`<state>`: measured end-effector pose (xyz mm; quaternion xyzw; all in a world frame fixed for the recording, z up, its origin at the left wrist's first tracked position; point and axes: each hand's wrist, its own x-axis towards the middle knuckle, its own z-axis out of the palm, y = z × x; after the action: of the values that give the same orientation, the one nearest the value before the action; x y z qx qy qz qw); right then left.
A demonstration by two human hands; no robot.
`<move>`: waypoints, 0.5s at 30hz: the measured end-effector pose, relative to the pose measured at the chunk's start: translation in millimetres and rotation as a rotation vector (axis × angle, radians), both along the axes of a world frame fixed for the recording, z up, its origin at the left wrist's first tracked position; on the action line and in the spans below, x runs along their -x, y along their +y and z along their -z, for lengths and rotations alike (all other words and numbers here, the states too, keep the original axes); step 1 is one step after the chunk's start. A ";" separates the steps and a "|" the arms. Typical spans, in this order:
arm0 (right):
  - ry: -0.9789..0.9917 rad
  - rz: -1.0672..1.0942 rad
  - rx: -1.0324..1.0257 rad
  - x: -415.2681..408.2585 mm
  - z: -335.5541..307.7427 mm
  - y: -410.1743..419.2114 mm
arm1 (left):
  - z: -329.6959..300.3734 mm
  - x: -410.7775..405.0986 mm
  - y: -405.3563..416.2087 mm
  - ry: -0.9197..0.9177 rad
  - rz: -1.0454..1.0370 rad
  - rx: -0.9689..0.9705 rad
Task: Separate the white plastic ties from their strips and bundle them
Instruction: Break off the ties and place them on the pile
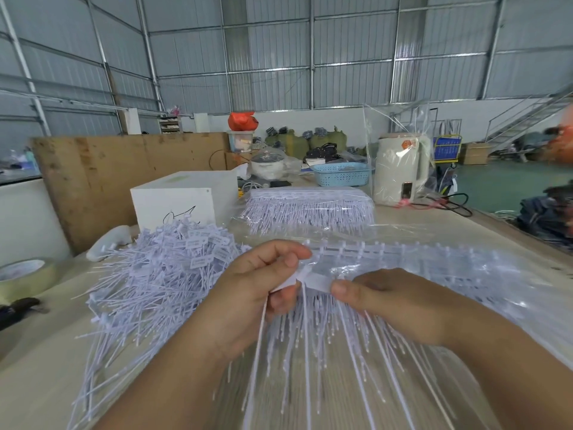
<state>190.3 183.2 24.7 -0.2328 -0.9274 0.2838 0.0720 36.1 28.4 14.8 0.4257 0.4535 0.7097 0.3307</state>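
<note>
Corrugated metal walls ring the hall around our pale wooden counter (46, 367). On it, largest first: crinkled clear plastic sheet (465, 237) spread under the work; a heap of loose ties (161, 274), thin white plastic stems with flat rectangular tags, lying left of our hands; a neat wrapped stack of strips (310, 206) farther back; a white box (183, 197) behind the heap; a cream kettle (400, 169) in a plastic bag; a blue perforated basket (341, 173); a tape roll (24, 276) at the left edge.

Before us lies the strip (372, 252), a ladder-like white bar whose stems fan down toward us and hide the counter below. Our left hand (248, 293) pinches one tie (263, 318) at its tag, fingers curled round it. Our right hand (397, 302) grips the neighbouring tag (316, 282) between thumb and fingers, the two hands nearly touching.
</note>
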 end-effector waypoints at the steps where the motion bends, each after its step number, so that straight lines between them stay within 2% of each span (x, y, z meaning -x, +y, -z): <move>1: -0.010 -0.021 -0.004 -0.1 -0.6 0.7 | 0.0 1.3 -0.7 -0.011 0.028 0.017; 3: -0.044 -0.067 -0.017 -1.0 -2.8 0.9 | 0.8 4.2 -0.9 -0.003 -0.003 0.053; 6: 0.054 -0.107 0.044 -3.9 -4.4 4.4 | 4.0 16.1 2.4 0.021 -0.236 0.122; 8: 0.153 -0.097 0.002 -3.2 -4.3 3.7 | 8.7 23.5 4.6 0.200 -0.412 0.208; 10: 0.168 -0.067 -0.211 1.2 -2.9 -1.8 | 13.3 26.4 5.9 0.476 -0.541 0.305; 11: 0.159 -0.068 -0.333 4.1 -2.0 -5.3 | 15.5 25.9 6.5 0.557 -0.572 0.315; 13: 0.138 -0.091 -0.512 8.6 -0.5 -13.1 | 16.2 20.8 6.9 0.593 -0.554 0.281; 15: 0.116 -0.104 -0.597 11.3 0.7 -18.3 | 12.0 12.0 5.4 0.650 -0.530 0.236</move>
<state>178.9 164.9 24.1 -0.1368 -0.9748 0.0149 0.1756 24.1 33.8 2.8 0.4554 0.7055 0.5424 0.0235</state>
